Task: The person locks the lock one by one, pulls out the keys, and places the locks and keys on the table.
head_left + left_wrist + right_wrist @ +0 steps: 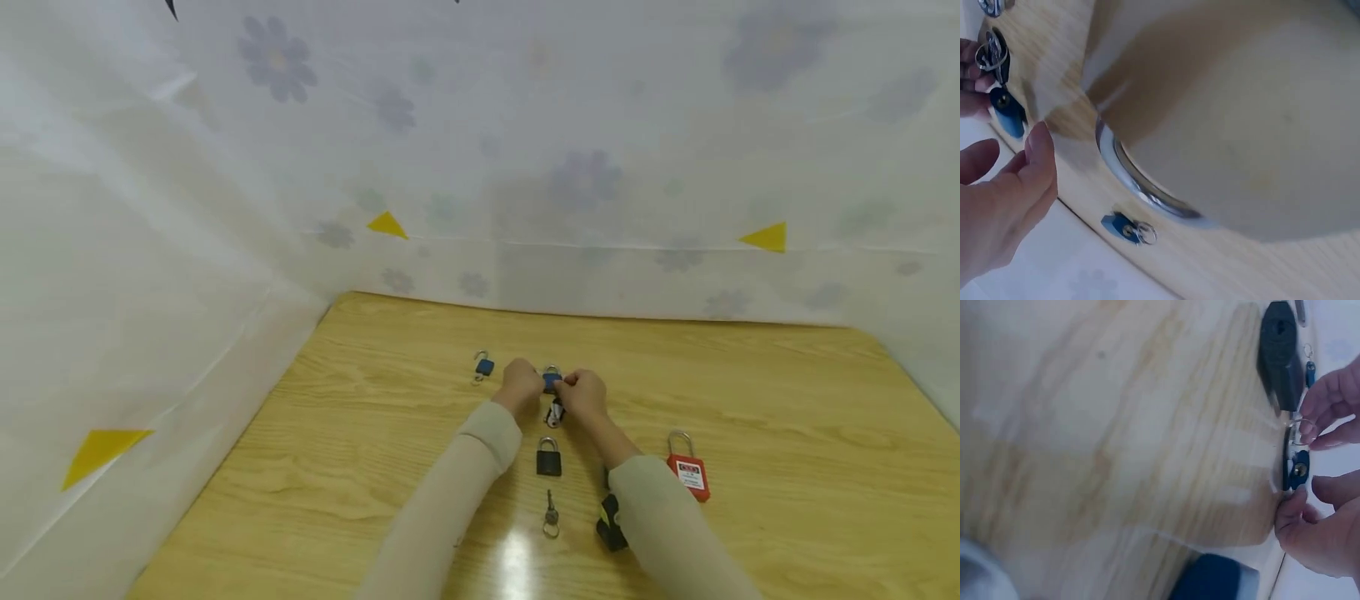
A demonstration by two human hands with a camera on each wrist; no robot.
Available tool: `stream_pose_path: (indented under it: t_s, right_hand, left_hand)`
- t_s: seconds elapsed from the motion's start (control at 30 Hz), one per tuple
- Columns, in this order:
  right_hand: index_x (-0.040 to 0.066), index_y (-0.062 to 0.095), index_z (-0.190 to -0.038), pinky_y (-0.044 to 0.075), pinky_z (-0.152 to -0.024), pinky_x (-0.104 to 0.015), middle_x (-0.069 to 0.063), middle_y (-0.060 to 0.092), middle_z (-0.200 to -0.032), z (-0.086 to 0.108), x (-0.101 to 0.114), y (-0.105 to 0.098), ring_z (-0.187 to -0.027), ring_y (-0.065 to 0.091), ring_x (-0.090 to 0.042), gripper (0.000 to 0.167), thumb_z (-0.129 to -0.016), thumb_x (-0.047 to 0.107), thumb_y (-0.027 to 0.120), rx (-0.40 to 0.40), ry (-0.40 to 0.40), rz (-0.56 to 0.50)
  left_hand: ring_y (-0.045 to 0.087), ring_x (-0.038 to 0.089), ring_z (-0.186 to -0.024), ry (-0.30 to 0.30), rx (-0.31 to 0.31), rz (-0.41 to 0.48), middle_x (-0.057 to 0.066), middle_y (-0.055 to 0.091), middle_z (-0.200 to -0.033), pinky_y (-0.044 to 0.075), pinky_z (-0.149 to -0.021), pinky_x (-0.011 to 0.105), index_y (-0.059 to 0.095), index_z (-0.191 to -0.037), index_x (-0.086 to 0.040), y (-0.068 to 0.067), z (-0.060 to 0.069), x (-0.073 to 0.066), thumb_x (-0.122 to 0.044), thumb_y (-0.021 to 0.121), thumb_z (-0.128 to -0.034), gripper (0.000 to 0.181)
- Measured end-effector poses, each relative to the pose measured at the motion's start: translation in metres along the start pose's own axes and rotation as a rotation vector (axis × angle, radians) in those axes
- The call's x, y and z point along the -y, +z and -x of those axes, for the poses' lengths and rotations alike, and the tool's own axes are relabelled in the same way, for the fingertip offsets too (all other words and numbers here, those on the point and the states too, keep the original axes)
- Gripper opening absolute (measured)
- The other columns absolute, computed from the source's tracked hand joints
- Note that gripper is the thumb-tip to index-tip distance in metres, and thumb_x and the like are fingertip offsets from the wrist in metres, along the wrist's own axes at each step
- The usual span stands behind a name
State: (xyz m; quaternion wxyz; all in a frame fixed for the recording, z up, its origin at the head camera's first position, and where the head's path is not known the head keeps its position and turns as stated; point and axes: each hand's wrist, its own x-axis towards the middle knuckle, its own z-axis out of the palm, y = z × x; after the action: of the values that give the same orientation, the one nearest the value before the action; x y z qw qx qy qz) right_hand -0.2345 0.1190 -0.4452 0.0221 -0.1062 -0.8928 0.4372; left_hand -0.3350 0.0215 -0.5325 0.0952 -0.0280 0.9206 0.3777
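A blue padlock (552, 380) with its shackle pointing to the far side lies between my two hands. On its right edge, my right hand (585, 392) pinches it between thumb and index finger, seen in the right wrist view beside the padlock (1300, 469). My left hand (521, 385) is at its left; in the left wrist view the left hand (1013, 206) has thumb and fingers parted, nearly at the padlock (1008, 112). Keys on a ring (555, 412) lie on the near side of the padlock. Whether the left fingertips touch it I cannot tell.
Left of the hands lies another blue padlock (484, 367), its shackle open. Nearer are a black padlock (549, 462) and a key (551, 514) with a ring. A red padlock (688, 475) lies right; the right sleeve partly covers a black-and-yellow object (611, 527). A white curtain (600, 275) borders the wooden table (337, 467).
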Motion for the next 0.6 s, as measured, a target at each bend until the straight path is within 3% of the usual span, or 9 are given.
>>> stream_pose_path:
  t_s: [0.03, 0.07, 0.17, 0.23, 0.3, 0.4, 0.47, 0.57, 0.6]
  right_hand:
    - [-0.012, 0.059, -0.099, 0.051, -0.065, -0.03, -0.027, 0.062, -0.096, 0.001, 0.001, -0.001, -0.084, 0.06, -0.032, 0.022, -0.091, 0.008, 0.054, -0.018, -0.011, -0.012]
    - [-0.011, 0.058, -0.102, 0.051, -0.068, -0.033, -0.027, 0.06, -0.097, 0.001, 0.003, -0.002, -0.087, 0.059, -0.033, 0.023, -0.091, 0.008, 0.052, -0.036, -0.023, -0.03]
    - [-0.01, 0.056, -0.109, 0.05, -0.076, -0.039, -0.026, 0.058, -0.1, -0.001, 0.016, -0.005, -0.091, 0.056, -0.034, 0.025, -0.092, 0.006, 0.047, -0.118, -0.076, -0.117]
    - [-0.008, 0.054, -0.116, 0.049, -0.084, -0.041, -0.025, 0.057, -0.107, -0.004, 0.028, -0.008, -0.099, 0.054, -0.034, 0.028, -0.093, 0.006, 0.044, -0.12, -0.083, -0.211]
    - [-0.005, 0.05, -0.125, 0.046, -0.094, -0.041, -0.023, 0.054, -0.119, -0.007, 0.041, -0.008, -0.111, 0.051, -0.033, 0.033, -0.095, 0.006, 0.041, -0.08, -0.046, -0.303]
    - [-0.002, 0.04, -0.136, 0.041, -0.104, -0.038, -0.021, 0.045, -0.135, -0.01, 0.06, -0.005, -0.125, 0.043, -0.032, 0.039, -0.098, 0.006, 0.037, 0.046, 0.048, -0.45]
    - [-0.003, 0.034, -0.139, 0.039, -0.107, -0.037, -0.021, 0.039, -0.141, -0.011, 0.068, 0.0, -0.13, 0.04, -0.032, 0.041, -0.099, 0.006, 0.034, 0.138, 0.106, -0.521]
    - [-0.005, 0.029, -0.141, 0.039, -0.107, -0.035, -0.022, 0.032, -0.146, -0.012, 0.072, 0.01, -0.13, 0.04, -0.031, 0.043, -0.099, 0.004, 0.032, 0.233, 0.193, -0.592]
    - [-0.005, 0.027, -0.142, 0.042, -0.104, -0.033, -0.022, 0.031, -0.146, -0.013, 0.072, 0.014, -0.125, 0.044, -0.03, 0.044, -0.099, 0.003, 0.031, 0.251, 0.22, -0.61]
  left_hand:
    - [0.027, 0.011, -0.044, 0.039, -0.024, 0.016, -0.002, 0.034, -0.049, 0.025, -0.039, 0.025, 0.04, -0.049, -0.009, -0.016, 0.012, -0.004, -0.001, 0.052, -0.0758, 0.03]
    - [0.029, 0.01, -0.045, 0.048, -0.03, 0.047, -0.001, 0.046, -0.054, 0.026, -0.041, 0.025, 0.052, -0.055, -0.006, -0.042, 0.039, -0.017, 0.001, 0.051, -0.0777, 0.024]
    - [0.034, 0.01, -0.046, 0.035, -0.051, 0.172, 0.008, 0.069, -0.089, 0.032, -0.042, 0.024, 0.07, -0.091, 0.0, -0.085, 0.058, -0.024, 0.004, 0.049, -0.0815, 0.023]
    - [0.038, 0.006, -0.047, 0.022, -0.141, 0.24, 0.016, 0.064, -0.116, 0.035, -0.042, 0.018, 0.063, -0.114, 0.001, -0.112, 0.078, -0.03, 0.005, 0.047, -0.0853, 0.033]
    - [0.046, 0.008, -0.05, -0.022, -0.223, 0.305, 0.021, 0.061, -0.12, 0.037, -0.044, 0.013, 0.06, -0.116, 0.005, -0.136, 0.099, -0.038, 0.006, 0.045, -0.0875, 0.032]
    - [0.058, 0.011, -0.064, -0.04, -0.325, 0.329, 0.022, 0.061, -0.12, 0.048, -0.058, 0.015, 0.061, -0.114, 0.006, -0.151, 0.108, -0.032, 0.007, 0.045, -0.0879, 0.031]
    - [0.066, 0.022, -0.087, -0.056, -0.315, 0.32, 0.022, 0.061, -0.119, 0.055, -0.075, 0.026, 0.062, -0.112, 0.007, -0.153, 0.104, -0.026, 0.007, 0.047, -0.0865, 0.03]
    - [0.059, 0.032, -0.111, -0.05, -0.246, 0.262, 0.02, 0.063, -0.117, 0.052, -0.091, 0.038, 0.065, -0.109, 0.006, -0.139, 0.08, -0.013, 0.006, 0.05, -0.0832, 0.029]
    - [0.061, 0.031, -0.105, -0.027, -0.231, 0.251, 0.02, 0.065, -0.113, 0.054, -0.086, 0.036, 0.066, -0.105, 0.005, -0.129, 0.065, -0.006, 0.006, 0.051, -0.0807, 0.029]
